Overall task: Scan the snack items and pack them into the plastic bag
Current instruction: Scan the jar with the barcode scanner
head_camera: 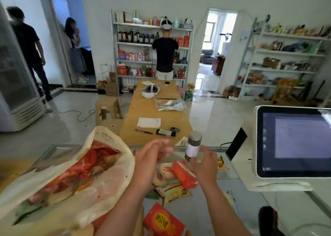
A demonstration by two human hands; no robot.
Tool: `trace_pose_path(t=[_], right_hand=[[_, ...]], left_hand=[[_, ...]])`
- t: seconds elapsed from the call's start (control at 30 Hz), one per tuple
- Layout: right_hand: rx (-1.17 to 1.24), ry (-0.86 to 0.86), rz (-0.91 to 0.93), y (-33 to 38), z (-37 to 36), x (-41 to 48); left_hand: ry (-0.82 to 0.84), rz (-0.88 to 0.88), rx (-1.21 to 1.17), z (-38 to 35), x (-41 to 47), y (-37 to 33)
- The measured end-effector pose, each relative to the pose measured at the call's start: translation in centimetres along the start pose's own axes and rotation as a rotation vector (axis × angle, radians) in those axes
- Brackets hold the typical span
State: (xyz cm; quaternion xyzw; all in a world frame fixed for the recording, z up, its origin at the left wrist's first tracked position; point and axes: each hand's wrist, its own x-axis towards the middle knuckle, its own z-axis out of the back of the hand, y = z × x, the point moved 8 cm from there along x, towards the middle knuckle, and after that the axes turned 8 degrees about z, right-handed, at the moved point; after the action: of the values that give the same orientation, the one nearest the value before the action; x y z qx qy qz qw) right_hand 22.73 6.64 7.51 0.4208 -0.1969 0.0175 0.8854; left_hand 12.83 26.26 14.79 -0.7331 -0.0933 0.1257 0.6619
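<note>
right hand (203, 161): fingers pinch jar (193, 146) low, centre frame
left hand (152, 157): fingers spread, empty
bag (75, 173): lower left, mouth open
risk: jar slips, strikes glass worktop (241, 164)

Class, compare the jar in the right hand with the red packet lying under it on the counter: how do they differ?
The jar is a rigid cylinder with a metal lid; the red packet is a soft, flat pack. The jar is held upright in the right hand; the packet lies loose on the glass counter. Neither is in the bag yet.
</note>
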Motion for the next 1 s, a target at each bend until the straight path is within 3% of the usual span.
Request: trace_pose_path(t=[0.13,0.27,0.43,0.8,1.0], right_hand=[[-0.016,0.111,-0.05,-2.7,-1.1,4.7],[-0.076,0.188,-0.02,-4.0,-2.8,8.9],[-0.065,0.262,0.032,-4.6,-4.7,11.3],[-0.065,0.112,0.128,-3.0,-2.5,7.3],[-0.007,-0.062,0.148,1.4,3.4,4.1]], left_hand=[[-0.123,0.055,0.03,-0.1,0.1,1.0],[-0.224,0.2,-0.01,0.2,-0.2,2.5],[-0.277,0.233,0.068,1.0,-0.9,3.5],[-0.189,0.192,0.095,0.4,-0.6,2.2],[-0.072,0.157,0.095,0.8,-1.1,2.5]])
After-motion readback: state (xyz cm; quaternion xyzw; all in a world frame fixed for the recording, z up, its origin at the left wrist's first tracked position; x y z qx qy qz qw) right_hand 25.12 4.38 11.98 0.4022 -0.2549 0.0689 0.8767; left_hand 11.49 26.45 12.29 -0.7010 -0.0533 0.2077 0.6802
